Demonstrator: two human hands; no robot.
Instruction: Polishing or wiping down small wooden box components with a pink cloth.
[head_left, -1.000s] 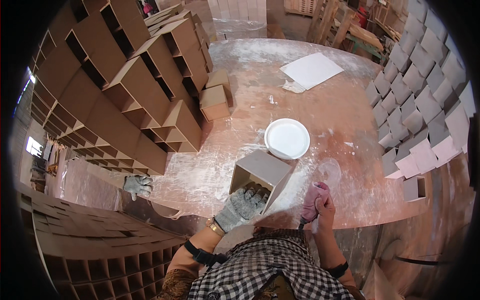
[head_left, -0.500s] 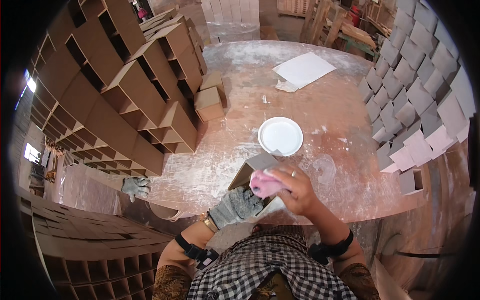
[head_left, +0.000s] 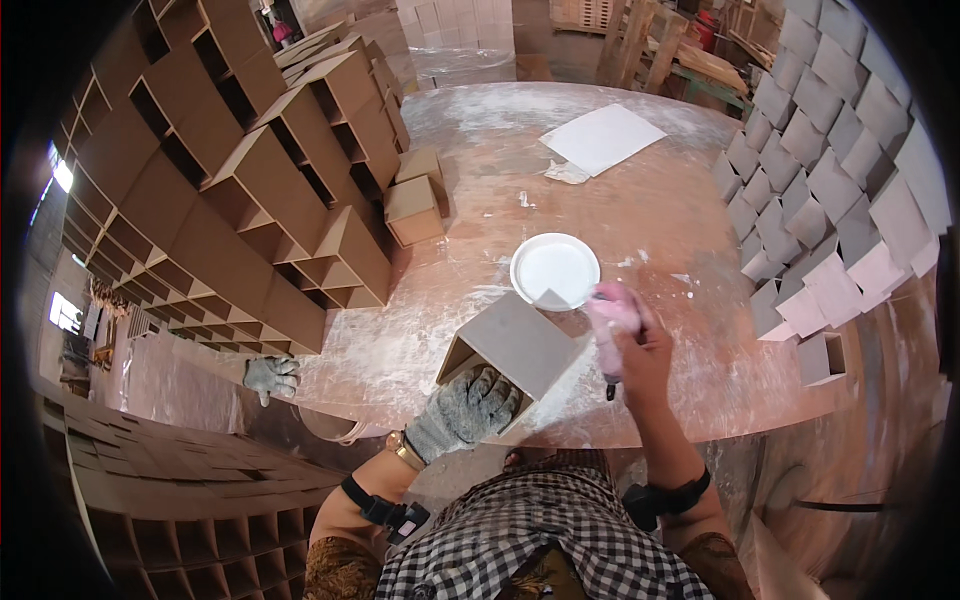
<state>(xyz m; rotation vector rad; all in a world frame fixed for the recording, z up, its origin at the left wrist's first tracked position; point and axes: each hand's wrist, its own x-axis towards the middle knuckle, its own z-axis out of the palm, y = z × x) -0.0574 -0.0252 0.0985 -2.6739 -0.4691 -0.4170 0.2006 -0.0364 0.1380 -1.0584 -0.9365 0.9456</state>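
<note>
My left hand point(head_left: 465, 408), in a grey knitted glove, grips an open-ended brown board box point(head_left: 520, 343) by its near edge. The top face of this box is grey; its front corner stands on the table near the plate. My bare right hand point(head_left: 648, 355) closes around a pink cloth bundle point(head_left: 614, 312) just to the right of the box. A small dark tip pokes out below the cloth; what is inside is hidden. Beyond the box lies a round white plate point(head_left: 555, 262), its near rim close to the cloth and box.
Brown open boxes point(head_left: 285, 190) rise in a tall stack at left, with two small boxes point(head_left: 413, 211) beside them. Grey-faced boxes point(head_left: 825, 190) are stacked at right. A white sheet point(head_left: 603, 140) lies at the back, and a spare grey glove point(head_left: 271, 377) at the left table edge.
My right hand has moved right, carrying the pink cloth off the box toward the plate's near right side. The box has tipped, so its grey face shows more fully under my left hand.
</note>
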